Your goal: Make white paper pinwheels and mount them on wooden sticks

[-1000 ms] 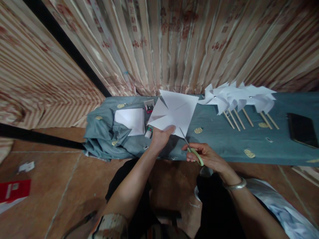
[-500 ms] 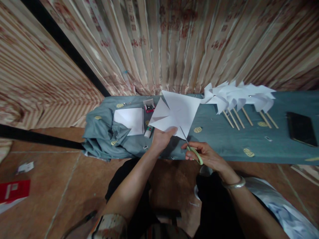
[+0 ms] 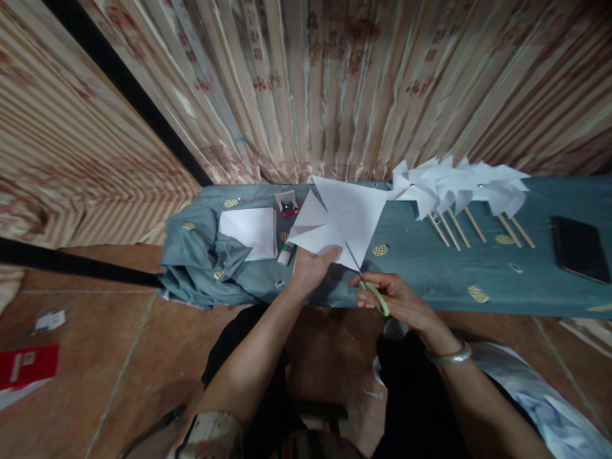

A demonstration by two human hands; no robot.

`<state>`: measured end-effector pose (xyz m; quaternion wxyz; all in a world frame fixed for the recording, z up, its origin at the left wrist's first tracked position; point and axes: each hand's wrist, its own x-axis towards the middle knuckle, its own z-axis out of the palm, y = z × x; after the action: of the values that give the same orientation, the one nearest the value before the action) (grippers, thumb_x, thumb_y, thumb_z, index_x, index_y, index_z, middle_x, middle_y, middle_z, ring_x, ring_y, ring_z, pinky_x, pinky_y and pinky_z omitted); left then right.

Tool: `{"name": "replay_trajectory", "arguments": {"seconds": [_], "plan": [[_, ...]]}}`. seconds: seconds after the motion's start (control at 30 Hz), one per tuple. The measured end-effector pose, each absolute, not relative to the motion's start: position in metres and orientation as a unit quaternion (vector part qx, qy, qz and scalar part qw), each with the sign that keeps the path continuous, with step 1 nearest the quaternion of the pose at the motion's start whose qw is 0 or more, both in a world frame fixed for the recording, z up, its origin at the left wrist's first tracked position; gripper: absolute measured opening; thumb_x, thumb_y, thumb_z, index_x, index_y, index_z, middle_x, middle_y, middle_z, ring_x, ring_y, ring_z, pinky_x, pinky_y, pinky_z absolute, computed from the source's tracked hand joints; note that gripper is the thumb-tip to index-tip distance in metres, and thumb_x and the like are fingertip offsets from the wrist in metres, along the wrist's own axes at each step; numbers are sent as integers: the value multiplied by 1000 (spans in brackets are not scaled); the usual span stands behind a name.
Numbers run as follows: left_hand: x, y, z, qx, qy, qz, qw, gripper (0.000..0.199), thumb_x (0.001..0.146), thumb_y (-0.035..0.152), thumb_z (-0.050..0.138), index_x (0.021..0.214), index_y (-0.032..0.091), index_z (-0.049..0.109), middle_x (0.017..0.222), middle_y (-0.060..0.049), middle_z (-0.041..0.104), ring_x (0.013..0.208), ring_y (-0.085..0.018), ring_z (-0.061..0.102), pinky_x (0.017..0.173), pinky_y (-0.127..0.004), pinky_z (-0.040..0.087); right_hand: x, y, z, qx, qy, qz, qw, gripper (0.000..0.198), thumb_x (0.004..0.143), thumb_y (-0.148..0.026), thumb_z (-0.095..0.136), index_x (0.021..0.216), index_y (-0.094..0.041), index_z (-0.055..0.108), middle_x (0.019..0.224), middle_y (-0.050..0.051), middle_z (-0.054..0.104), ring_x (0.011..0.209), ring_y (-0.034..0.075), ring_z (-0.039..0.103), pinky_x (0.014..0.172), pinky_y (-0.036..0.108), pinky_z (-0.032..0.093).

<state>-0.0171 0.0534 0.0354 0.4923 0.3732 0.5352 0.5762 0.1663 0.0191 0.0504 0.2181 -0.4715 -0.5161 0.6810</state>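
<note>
One patterned curtain (image 3: 329,89) behind. One long table under one teal cloth (image 3: 421,274). One bag (image 3: 540,395) on floor, lower right. White paper pinwheels (image 3: 454,182), one row right of center; heads overlap, can't count. Six wooden sticks (image 3: 475,224) poke out. One white sheet (image 3: 356,210), four-cornered, held mid-table over the near edge; two slits standing open on its left side, scissors at a third corner, lower right. One paper stack (image 3: 251,231) to the left, sheets uncountable, cloth fold over one corner. One dark phone (image 3: 581,248), far right. Two hands: left hand (image 3: 312,266) pinches the white sheet, thumb on top, other fingers hidden; right hand (image 3: 389,294) has its fingers curled round the scissors' handle. One pair of scissors (image 3: 380,302), green handle, blades at the paper, spread unclear. One bracelet (image 3: 452,354), right wrist. One small red box (image 3: 287,208), open, dark bits inside, uncountable. One white-green tube (image 3: 285,254), just beside the stack.
</note>
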Motion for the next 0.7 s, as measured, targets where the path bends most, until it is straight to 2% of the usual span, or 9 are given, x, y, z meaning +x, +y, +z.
{"name": "replay_trajectory", "arguments": {"seconds": [0.27,0.7], "plan": [[-17,51,30,409,545,556,476,41,61,28,78,98,15,66,102,-11,73,93,-24,67,88,-38,52,166,20,50,-477,-522,673,218,52,60,-57,81,89,-16,68,61,-3,60,55,9,51,51,21,38],[-13,46,34,398,540,543,506,40,60,26,77,96,13,65,103,-14,71,94,-25,67,89,-41,52,165,19,45,-492,-500,670,242,56,58,-57,82,93,-15,70,63,-1,64,57,11,57,54,24,45]]}}
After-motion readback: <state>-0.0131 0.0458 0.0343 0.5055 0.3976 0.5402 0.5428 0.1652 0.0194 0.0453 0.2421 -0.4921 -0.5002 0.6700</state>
